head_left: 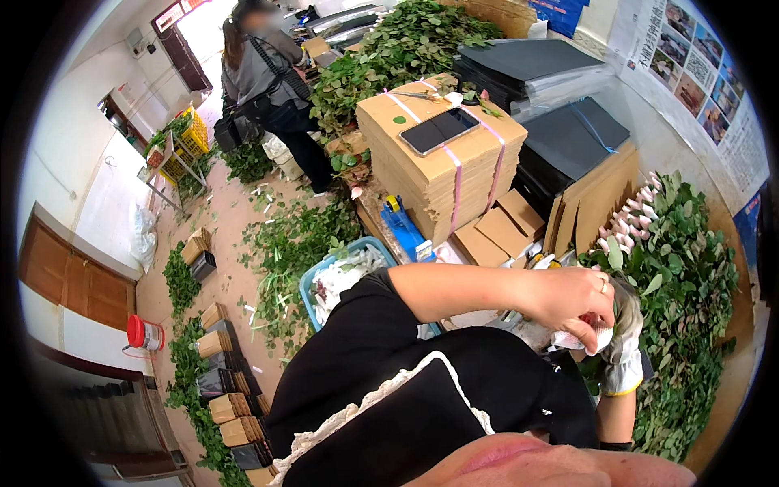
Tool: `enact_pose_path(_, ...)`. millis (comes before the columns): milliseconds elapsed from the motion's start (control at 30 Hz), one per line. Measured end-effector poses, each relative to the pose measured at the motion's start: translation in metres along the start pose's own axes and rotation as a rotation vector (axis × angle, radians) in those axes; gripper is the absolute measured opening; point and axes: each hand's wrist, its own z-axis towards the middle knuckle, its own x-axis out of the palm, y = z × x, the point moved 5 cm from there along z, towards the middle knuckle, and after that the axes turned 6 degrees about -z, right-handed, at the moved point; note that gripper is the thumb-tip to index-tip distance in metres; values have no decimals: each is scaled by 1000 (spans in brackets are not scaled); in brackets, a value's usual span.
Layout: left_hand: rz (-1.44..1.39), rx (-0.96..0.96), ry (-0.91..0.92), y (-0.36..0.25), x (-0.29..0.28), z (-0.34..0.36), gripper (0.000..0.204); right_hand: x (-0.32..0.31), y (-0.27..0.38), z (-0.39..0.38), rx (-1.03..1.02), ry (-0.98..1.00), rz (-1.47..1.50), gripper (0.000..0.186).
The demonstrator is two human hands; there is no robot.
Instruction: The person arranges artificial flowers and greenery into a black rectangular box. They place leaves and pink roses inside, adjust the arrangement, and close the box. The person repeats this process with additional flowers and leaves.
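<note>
My bare left hand (580,304), a ring on one finger, reaches across from the left. Its fingers are pinched on a white mesh sleeve (596,336), likely around a flower bud that I cannot see clearly. Close against it is my right hand (625,357) in a pale work glove with a yellow cuff edge. The right fingers are curled and partly hidden behind the left hand; what they hold does not show. Beside the glove, pale pink roses (629,223) lie heaped with their leafy stems (686,300).
Beyond my arm stands a strapped cardboard stack (442,174) bearing a phone (439,131) and scissors (412,95). A blue tape dispenser (402,227) and blue basket (303,290) of white mesh sit nearby. Another person (272,81) stands far left. Leaves (288,252) litter the floor.
</note>
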Motion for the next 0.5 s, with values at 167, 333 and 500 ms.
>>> enact_pose_path(167,-39,-1,-45,-11,-5,-10,36,2,-1,-3,15,-19,-16,45)
enact_pose_path(333,-29,-14,-92,-10,1,-12,20,6,1,3,4,-20,-25,46)
enact_pose_path(500,-77,33,-192,-14,1,-12,6,9,1,3,3,-22,-31,47)
